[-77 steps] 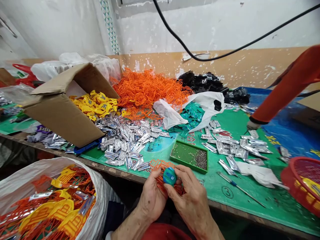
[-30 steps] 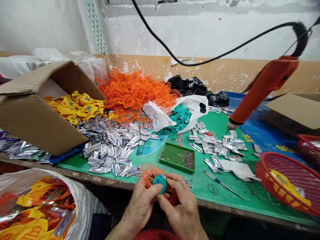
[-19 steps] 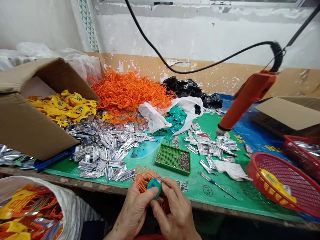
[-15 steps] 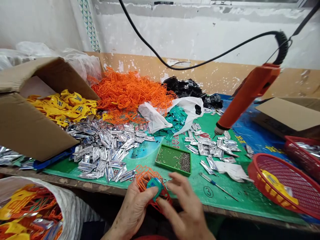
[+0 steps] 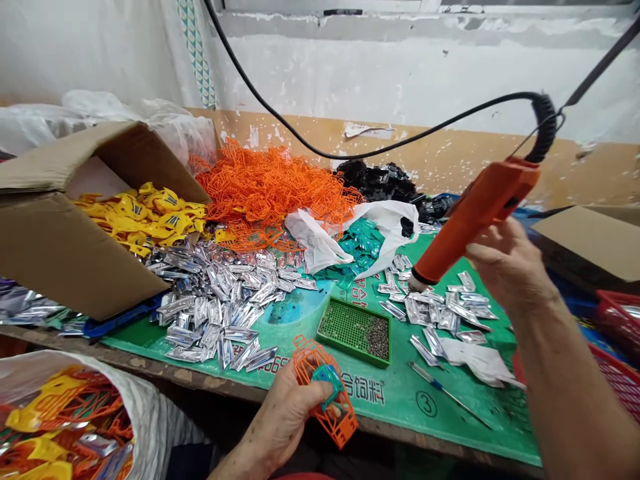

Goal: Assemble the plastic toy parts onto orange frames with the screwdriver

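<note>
While the left hand (image 5: 285, 420) is clamping an orange plastic lattice cage (image 5: 341, 420) against a teal round piece (image 5: 325, 377) at the near table edge, the right hand (image 5: 507, 263) is gripping a corded orange tool (image 5: 477, 217) above the green mat (image 5: 395, 400), its pointed tip down among silver foil packets (image 5: 430, 310). Just far of the cage, a green perforated tray (image 5: 354, 331) is holding small dark parts, and a small screwdriver (image 5: 445, 393) is lying to the right. Farther off, an orange lattice heap (image 5: 270, 193) is piling up beside a cardboard box (image 5: 75, 253) spilling yellow pieces (image 5: 150, 217), while a white sack (image 5: 125, 413) is sitting near left.
</note>
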The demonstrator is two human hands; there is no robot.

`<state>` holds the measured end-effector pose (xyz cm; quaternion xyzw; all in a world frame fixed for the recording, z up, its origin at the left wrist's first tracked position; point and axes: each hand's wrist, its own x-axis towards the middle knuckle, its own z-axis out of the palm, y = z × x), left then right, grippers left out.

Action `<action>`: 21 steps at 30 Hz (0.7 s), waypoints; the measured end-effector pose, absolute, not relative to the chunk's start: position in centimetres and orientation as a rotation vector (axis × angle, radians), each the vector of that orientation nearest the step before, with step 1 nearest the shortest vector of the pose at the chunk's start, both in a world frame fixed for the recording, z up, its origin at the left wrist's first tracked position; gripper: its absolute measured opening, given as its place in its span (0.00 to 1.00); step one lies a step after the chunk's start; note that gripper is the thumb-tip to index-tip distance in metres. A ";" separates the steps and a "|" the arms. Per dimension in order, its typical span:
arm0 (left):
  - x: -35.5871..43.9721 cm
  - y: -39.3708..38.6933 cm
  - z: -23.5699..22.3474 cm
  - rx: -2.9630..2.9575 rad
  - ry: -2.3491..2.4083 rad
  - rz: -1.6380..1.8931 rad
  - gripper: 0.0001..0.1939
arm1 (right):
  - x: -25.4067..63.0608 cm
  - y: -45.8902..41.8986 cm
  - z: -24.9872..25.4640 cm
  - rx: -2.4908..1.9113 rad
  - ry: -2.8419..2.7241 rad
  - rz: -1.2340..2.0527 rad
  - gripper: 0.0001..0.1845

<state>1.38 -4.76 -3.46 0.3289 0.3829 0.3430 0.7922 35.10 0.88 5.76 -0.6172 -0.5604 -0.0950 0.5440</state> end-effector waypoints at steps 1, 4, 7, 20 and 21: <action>1.4 -4.6 -3.5 0.704 0.826 0.732 0.12 | 34.1 1.4 6.2 -1.451 -1.362 -0.073 0.21; 1.5 -4.2 -3.7 0.693 0.832 0.721 0.13 | 31.1 2.3 7.7 -1.385 -1.300 0.330 0.19; 1.4 -3.8 -3.9 0.693 0.829 0.706 0.12 | 28.2 2.4 8.6 -1.230 -1.023 0.672 0.17; 1.4 -3.4 -3.7 0.622 0.839 0.710 0.15 | 18.1 2.9 1.2 -1.090 -0.876 0.637 0.09; 1.4 -3.4 -3.7 0.616 0.835 0.713 0.15 | 17.9 3.1 1.0 -1.083 -0.866 0.625 0.08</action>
